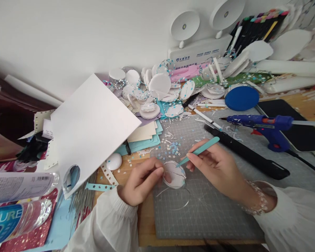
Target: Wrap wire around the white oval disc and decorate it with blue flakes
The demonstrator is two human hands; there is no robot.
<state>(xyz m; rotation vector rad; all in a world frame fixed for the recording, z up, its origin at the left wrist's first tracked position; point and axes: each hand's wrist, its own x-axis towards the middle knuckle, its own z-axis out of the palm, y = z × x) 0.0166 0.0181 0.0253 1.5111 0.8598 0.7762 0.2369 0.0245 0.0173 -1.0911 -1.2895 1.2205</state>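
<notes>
My left hand (pixel 144 180) grips the left edge of a white foam disc (pixel 175 178) between thumb and fingers, over the cutting mat (pixel 204 220). Thin wire runs around the disc's rim, and a loose loop of it curls below on the mat. In my right hand (pixel 215 168) is a pair of teal tweezers (pixel 199 150), held like a pen. Their tip meets the upper right part of the disc; whether a piece sits in the tip is too small to tell. Small blue and white paper stars (pixel 173 148) lie scattered just beyond the disc.
Decorated white discs (pixel 160 84) are heaped at the back. On the right are a blue glue gun (pixel 262 122), a long black tool (pixel 246 150), a phone (pixel 291 122) and a blue round lid (pixel 242 98). A white board (pixel 94 129) with a hole stands left, near a water bottle (pixel 21 217).
</notes>
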